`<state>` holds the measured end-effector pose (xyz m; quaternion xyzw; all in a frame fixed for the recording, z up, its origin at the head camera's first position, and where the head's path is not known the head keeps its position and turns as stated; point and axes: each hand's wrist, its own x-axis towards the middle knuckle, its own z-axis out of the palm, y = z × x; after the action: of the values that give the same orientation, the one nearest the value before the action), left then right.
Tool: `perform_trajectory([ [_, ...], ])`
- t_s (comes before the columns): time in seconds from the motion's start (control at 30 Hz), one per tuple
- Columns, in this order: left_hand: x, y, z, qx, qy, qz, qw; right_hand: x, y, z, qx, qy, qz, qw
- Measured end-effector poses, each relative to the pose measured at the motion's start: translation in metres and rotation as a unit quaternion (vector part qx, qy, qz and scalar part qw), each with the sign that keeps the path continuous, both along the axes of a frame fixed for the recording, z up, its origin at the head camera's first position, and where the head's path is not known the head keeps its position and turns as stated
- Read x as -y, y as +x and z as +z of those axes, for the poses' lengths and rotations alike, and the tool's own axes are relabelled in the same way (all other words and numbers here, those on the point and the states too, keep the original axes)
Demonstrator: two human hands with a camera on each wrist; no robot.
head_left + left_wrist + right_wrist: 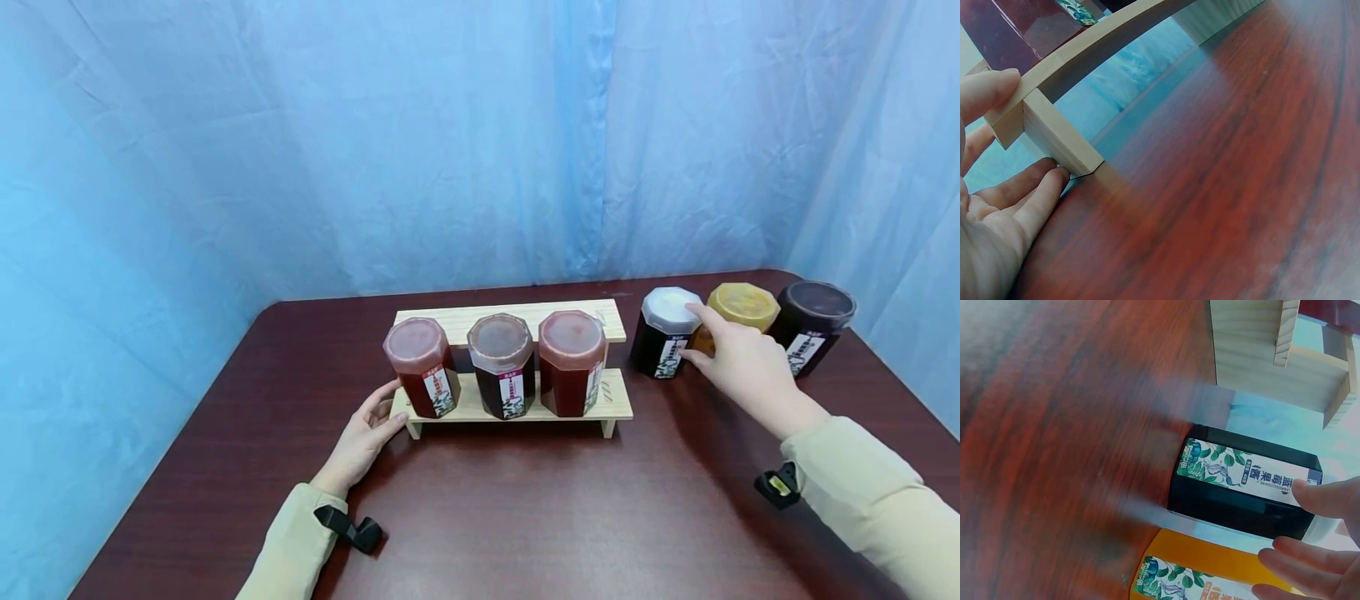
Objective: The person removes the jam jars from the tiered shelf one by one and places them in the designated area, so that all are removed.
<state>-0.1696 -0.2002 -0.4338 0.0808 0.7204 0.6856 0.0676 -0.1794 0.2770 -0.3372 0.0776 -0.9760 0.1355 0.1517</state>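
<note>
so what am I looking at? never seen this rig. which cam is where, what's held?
There's no robot: a person works bare-handed. The widest picture comes from a head camera looking forward and down; the other two come from cameras worn on the left and right wrists.

On the dark red table stands a two-step wooden rack. Its lower step carries a left red jar, a middle dark jar and a right red jar. To the rack's right stand a white-lidded jar, a yellow-lidded jar and a dark-lidded jar.

The left hand grips the rack's left end, thumb on top. The right hand is at the white-lidded jar, thumb over its label; whether it grips firmly, I can't tell.
</note>
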Motion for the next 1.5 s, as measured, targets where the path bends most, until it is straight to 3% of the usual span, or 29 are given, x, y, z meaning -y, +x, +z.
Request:
perform_trajectory([
  [0.17, -0.001, 0.0, 0.0, 0.002, 0.004, 0.002, 1.0, -0.001, 0.006, 0.0, 0.02, -0.002, 0.0, 0.9998],
  [0.8, 0.0, 0.0, -0.001, -0.008, 0.005, -0.001, 1.0, 0.004, 0.021, -0.004, 0.0, -0.032, 0.03, 0.999],
  [1.5, -0.001, 0.0, -0.001, -0.001, 0.002, 0.006, 1.0, 0.034, 0.024, -0.009, -0.058, -0.095, 0.087, 0.99],
])
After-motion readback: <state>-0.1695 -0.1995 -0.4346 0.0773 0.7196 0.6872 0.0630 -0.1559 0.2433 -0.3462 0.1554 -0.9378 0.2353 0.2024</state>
